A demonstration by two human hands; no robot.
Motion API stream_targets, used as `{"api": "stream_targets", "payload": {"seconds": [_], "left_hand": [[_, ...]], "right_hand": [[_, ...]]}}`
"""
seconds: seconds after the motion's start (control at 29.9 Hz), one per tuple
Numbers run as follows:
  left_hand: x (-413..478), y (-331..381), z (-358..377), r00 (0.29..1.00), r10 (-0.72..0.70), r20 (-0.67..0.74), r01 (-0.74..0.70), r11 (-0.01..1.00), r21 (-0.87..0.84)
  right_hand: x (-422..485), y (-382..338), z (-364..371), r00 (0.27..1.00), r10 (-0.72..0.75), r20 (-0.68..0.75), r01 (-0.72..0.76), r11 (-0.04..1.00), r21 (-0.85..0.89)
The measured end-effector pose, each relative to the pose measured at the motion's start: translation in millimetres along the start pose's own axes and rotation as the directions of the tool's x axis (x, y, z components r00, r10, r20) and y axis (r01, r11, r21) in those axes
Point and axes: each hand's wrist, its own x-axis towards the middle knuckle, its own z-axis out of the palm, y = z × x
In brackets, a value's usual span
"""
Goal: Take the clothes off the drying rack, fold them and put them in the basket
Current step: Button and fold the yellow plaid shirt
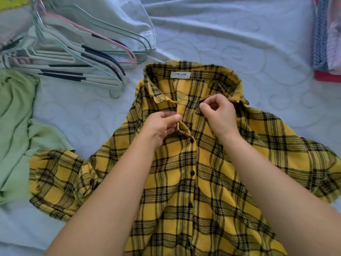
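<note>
A yellow and black plaid shirt [193, 163] lies front up on the pale bed sheet [212, 34], collar away from me, sleeves spread to both sides. Black buttons run down its middle. My left hand [162, 126] pinches the left edge of the button placket just below the collar. My right hand [219, 111] pinches the right front edge near the collar. The top of the shirt is open between my hands.
A pile of pale green and pink hangers [73, 58] lies at the upper left. A light green garment [16, 126] is spread at the left. Folded colourful clothes [328, 43] are stacked at the right edge.
</note>
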Motion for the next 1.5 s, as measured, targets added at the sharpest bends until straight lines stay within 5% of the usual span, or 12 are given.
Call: {"api": "stream_targets", "payload": {"seconds": [0.13, 0.23, 0.5, 0.67, 0.94, 1.17, 1.5], "left_hand": [[-11.0, 6.5, -17.2, 0.992, -0.098, 0.075, 0.113, 0.97, -0.216], [-18.0, 8.7, -14.9, 0.999, -0.051, 0.004, 0.05, 0.968, -0.247], [-25.8, 4.7, 13.5, 0.956, 0.282, -0.08, -0.273, 0.956, 0.109], [-27.7, 2.6, 13.4, 0.972, 0.219, -0.083, -0.222, 0.974, -0.035], [-27.9, -2.4, 15.8, 0.971, 0.21, -0.114, -0.222, 0.969, -0.108], [-31.6, -3.9, 15.8, 0.998, 0.051, -0.034, -0.06, 0.922, -0.382], [-25.4, -8.1, 1.6, 0.991, 0.102, 0.081, -0.081, 0.97, -0.23]], "right_hand": [[-6.1, -5.0, 4.5, 0.988, -0.058, 0.141, 0.087, 0.974, -0.211], [-6.2, -7.4, 3.6, 0.988, -0.035, 0.149, 0.068, 0.973, -0.219], [-13.3, -31.2, 2.4, 0.969, -0.085, 0.23, 0.104, 0.992, -0.068], [-12.0, -26.0, 1.4, 0.972, -0.086, 0.219, 0.128, 0.975, -0.184], [-15.1, -24.8, 3.5, 0.977, -0.046, 0.207, 0.068, 0.992, -0.104], [-14.6, -23.2, 5.7, 0.973, -0.013, 0.232, 0.036, 0.995, -0.094], [-14.7, -23.9, 8.1, 0.95, 0.034, 0.31, 0.021, 0.984, -0.175]]}}
